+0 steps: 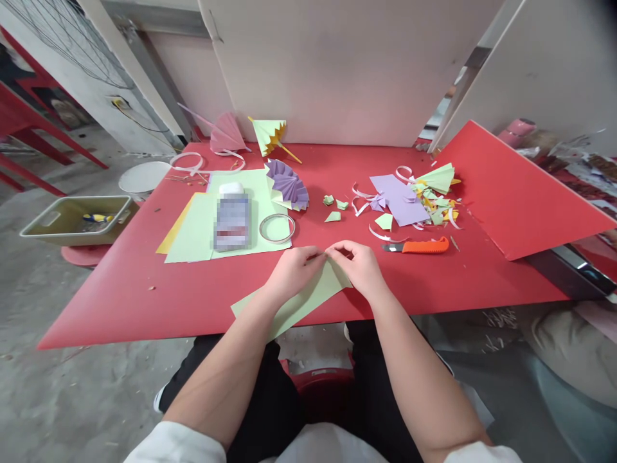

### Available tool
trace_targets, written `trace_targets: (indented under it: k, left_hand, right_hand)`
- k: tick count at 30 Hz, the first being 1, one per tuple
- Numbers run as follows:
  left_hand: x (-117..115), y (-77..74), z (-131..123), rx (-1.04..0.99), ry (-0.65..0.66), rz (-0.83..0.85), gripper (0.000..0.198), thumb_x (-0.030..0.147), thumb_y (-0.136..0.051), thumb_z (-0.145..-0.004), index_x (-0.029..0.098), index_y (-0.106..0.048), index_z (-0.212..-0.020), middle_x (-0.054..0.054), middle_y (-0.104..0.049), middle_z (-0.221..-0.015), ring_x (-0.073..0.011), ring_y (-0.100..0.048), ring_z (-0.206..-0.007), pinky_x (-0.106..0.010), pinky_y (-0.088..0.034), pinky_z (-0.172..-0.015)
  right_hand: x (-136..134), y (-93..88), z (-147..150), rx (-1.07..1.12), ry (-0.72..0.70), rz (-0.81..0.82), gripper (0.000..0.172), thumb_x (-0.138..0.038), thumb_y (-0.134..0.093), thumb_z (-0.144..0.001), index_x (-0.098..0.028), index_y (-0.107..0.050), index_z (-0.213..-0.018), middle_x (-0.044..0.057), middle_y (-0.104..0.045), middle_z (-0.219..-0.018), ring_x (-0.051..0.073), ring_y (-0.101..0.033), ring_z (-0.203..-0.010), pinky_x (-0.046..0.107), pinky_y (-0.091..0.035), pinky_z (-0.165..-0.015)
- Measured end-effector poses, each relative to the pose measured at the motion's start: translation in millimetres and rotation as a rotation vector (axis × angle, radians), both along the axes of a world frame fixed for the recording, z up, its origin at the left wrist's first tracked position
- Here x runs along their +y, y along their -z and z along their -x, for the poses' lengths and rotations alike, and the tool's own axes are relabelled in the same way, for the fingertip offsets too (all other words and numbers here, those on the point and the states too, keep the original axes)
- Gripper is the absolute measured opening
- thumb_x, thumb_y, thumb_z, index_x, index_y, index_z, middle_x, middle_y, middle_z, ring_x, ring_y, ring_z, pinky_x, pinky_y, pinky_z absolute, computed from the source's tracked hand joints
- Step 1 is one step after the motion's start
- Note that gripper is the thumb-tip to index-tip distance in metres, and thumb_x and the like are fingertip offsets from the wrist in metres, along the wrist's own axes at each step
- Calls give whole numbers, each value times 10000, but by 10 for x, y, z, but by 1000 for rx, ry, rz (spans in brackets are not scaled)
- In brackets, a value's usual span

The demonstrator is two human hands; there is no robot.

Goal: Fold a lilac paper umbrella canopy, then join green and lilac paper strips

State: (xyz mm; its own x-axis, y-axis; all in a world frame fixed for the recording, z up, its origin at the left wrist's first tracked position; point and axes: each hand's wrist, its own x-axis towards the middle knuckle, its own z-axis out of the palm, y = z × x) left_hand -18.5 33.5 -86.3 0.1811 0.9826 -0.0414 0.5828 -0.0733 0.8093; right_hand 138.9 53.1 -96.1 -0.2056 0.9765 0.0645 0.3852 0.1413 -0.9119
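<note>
A light green paper sheet [299, 302] lies across the near edge of the red table [144, 296]. My left hand [293, 270] and my right hand [359, 265] meet at its far corner, both with fingers pinched on the paper's folded edge. Beyond my hands lie a tape ring [276, 228] and a white glue bottle [232, 218] on a stack of green and yellow sheets [193, 235]. An orange utility knife [421, 245] rests just right of my right hand.
A purple pleated paper fan [288, 183], a green-and-yellow paper umbrella [270, 135] and a pink one [226, 134] sit at the back. Paper scraps and a purple sheet [402, 199] lie at right. A red board [515, 193] leans at far right. A tray [77, 218] stands at left.
</note>
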Motion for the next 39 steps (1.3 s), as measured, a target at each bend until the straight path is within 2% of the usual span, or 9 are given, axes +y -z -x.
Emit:
trace_targets:
  k: [6, 12, 16, 20, 24, 28, 39]
  left_hand:
    - [-17, -5, -23, -37, -15, 15, 309, 391, -433, -828, 161, -579, -684, 30, -464, -599, -101, -350, -562, -221, -254, -507]
    - [-17, -1, -44, -69, -49, 27, 303, 388, -450, -815, 160, -552, -644, 35, -401, -569, -98, -317, -556, -218, -258, -509]
    - [-8, -5, -18, -94, -77, 30, 289, 389, -458, -810, 164, -592, -689, 27, -446, -592, -105, -352, -575, -220, -271, -523]
    - [4, -6, 11, -118, -100, 41, 274, 410, -514, -782, 166, -626, -728, 30, -451, -595, -99, -352, -560, -223, -264, -515]
    - [-2, 7, 0, -139, -105, 83, 307, 433, -559, -756, 154, -599, -634, 49, -350, -525, -77, -282, -491, -227, -215, -473]
    - [-24, 13, -32, -170, -121, 121, 340, 450, -553, -764, 153, -558, -598, 53, -338, -508, -70, -289, -467, -225, -206, -458]
    - [-32, 31, -66, -244, -169, 192, 324, 457, -576, -745, 148, -588, -648, 52, -348, -506, -68, -304, -451, -220, -213, -436]
  right_hand:
    - [-14, 36, 8, 24, 29, 29, 249, -428, -550, -777, -199, -641, -742, 5, -642, -698, 134, -546, -618, 254, -423, -578]
    - [-23, 72, 46, 60, 62, 34, 262, -432, -531, -794, -194, -630, -753, 12, -652, -732, 145, -575, -681, 255, -434, -620]
    - [-16, 49, 15, 54, 50, 43, 259, -449, -563, -772, -205, -640, -813, 19, -667, -782, 153, -589, -716, 258, -442, -641]
    - [-17, 13, -16, -17, 46, 26, 247, -437, -544, -788, -211, -628, -738, 0, -634, -685, 133, -542, -611, 246, -414, -570]
    - [-23, 4, 2, -42, 64, -15, 267, -440, -524, -802, -209, -605, -696, -3, -610, -661, 126, -507, -588, 251, -394, -568]
    - [-22, 30, 23, -59, 85, -28, 321, -478, -506, -808, -204, -573, -656, -17, -559, -593, 114, -461, -539, 247, -359, -529]
    - [-1, 71, 32, -69, 96, -29, 340, -491, -482, -817, -204, -536, -642, -17, -574, -619, 125, -505, -585, 245, -361, -547]
